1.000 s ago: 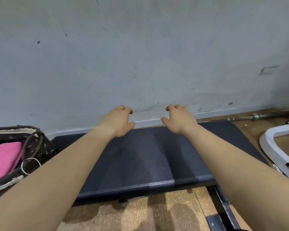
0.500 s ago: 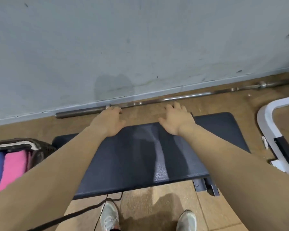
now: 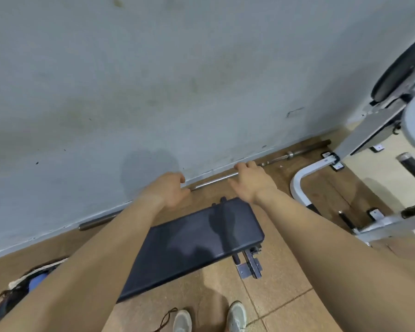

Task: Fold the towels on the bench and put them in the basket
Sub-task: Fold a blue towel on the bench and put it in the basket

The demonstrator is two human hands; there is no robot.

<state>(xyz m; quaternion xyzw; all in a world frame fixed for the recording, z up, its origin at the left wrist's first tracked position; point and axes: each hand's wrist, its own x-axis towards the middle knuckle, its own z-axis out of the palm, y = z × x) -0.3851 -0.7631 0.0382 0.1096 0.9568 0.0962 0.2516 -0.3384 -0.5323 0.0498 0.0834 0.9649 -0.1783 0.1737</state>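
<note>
Black bench [image 3: 189, 238] lies just below left hand [image 3: 168, 190] and right hand [image 3: 252, 183].

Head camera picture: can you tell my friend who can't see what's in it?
The left hand and right hand reach out empty beyond a dark padded bench. A basket holding a blue towel sits on the floor to the left.

- Left hand [image 3: 168, 190], right hand [image 3: 252, 183]: held out forward side by side, fingers loosely curled, holding nothing.
- Bench [image 3: 197, 240]: dark padded top, lying at an angle to the wall [image 3: 153, 80].
- Basket [image 3: 12, 292]: lower left on the floor, partly hidden by the left forearm, with a blue towel [image 3: 37, 280] inside.
- Barbell [image 3: 216, 180]: on the floor along the wall's foot.
- White machine frame [image 3: 297, 185]: at right.
- Shoes [image 3: 182, 321]: at the bottom edge.
</note>
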